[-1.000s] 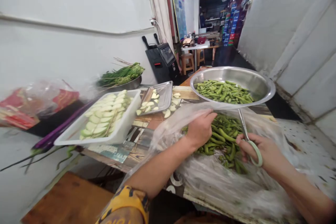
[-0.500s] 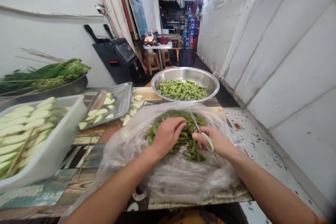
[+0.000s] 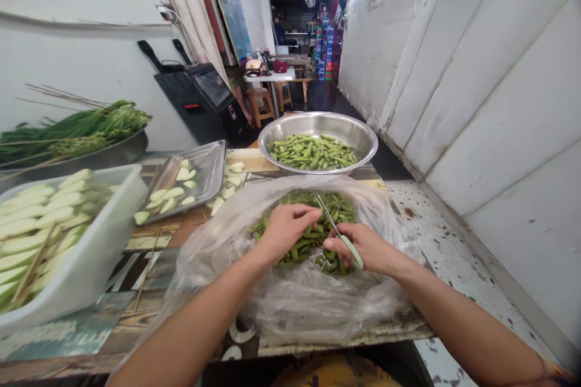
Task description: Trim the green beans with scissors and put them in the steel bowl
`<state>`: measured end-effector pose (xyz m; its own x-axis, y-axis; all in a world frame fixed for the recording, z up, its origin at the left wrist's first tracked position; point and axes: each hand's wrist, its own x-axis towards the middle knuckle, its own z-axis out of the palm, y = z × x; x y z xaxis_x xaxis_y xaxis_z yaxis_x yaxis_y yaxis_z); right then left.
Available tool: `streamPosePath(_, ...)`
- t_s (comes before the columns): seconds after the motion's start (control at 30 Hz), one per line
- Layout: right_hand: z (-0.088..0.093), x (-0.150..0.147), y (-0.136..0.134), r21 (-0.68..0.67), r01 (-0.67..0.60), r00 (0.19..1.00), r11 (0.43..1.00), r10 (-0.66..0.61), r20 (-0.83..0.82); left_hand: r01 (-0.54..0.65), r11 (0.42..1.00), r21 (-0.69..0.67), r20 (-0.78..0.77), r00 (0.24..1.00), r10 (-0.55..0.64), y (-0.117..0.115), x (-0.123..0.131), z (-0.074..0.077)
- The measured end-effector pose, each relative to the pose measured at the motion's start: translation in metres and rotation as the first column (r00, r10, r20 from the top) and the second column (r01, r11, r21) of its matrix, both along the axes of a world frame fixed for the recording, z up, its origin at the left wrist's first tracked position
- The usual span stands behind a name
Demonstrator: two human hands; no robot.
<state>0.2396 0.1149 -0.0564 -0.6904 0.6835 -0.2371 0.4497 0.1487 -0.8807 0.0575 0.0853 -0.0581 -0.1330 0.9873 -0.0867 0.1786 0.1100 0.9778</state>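
Green bean pods point(image 3: 313, 236) in a clear plastic bag point(image 3: 295, 296) are pinched by the left hand point(image 3: 284, 230); green-handled scissors point(image 3: 340, 233) are gripped in the right hand point(image 3: 367, 248).

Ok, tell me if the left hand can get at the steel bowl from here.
Probably yes: the steel bowl sits just beyond the bag, and nothing stands between it and the left hand.

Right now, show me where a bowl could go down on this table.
Bare: the speckled counter between the plastic bag and the wall; a narrow, nearly bare tabletop strip between the white tub and the bag. Crowded: bag, metal bowl and tray fill the middle.
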Motion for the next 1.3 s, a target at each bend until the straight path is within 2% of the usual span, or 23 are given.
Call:
streamPosePath(0.3, -0.005, -0.005, -0.001, -0.077, 0.044, 0.999, 0.996, -0.046, -0.020, 0.101, 0.983, -0.154, 0.016, 0.995, -0.100, 0.000, -0.005, 0.002)
streamPosePath(0.43, -0.007, -0.006, 0.002, -0.143, 0.050, 0.997, 0.989, -0.058, -0.055, 0.112, 0.984, -0.138, 0.212, 0.974, -0.082, 0.004, -0.010, 0.002)
streamPosePath(0.53, -0.007, -0.006, 0.003, -0.234, 0.026, 0.995, 0.972, -0.048, -0.089, 0.062, 0.993, -0.103, 0.396, 0.918, -0.016, 0.007, -0.012, 0.002)
streamPosePath(0.63, -0.007, -0.006, 0.003, -0.272, -0.003, 0.994, 0.962, -0.028, -0.108, 0.000, 0.996, -0.086, 0.491, 0.870, 0.043, 0.008, -0.011, 0.001)
streamPosePath(0.77, -0.005, -0.006, 0.002, -0.280, 0.003, 0.993, 0.960, -0.036, -0.113, -0.129, 0.991, -0.028, 0.521, 0.844, 0.124, 0.009, -0.008, -0.001)
streamPosePath(0.87, -0.003, -0.007, 0.000, -0.271, 0.015, 0.994, 0.963, -0.043, -0.100, -0.170, 0.985, -0.014, 0.543, 0.826, 0.150, 0.009, -0.007, -0.003)
streamPosePath(1.1, -0.004, -0.008, -0.002, -0.241, -0.004, 0.994, 0.970, -0.023, -0.106, -0.147, 0.986, -0.075, 0.582, 0.797, 0.163, 0.011, -0.003, -0.007)
streamPosePath(1.3, -0.003, -0.008, -0.003, -0.256, 0.033, 0.991, 0.966, -0.065, -0.118, -0.123, 0.988, -0.092, 0.580, 0.800, 0.154, 0.009, 0.000, -0.006)
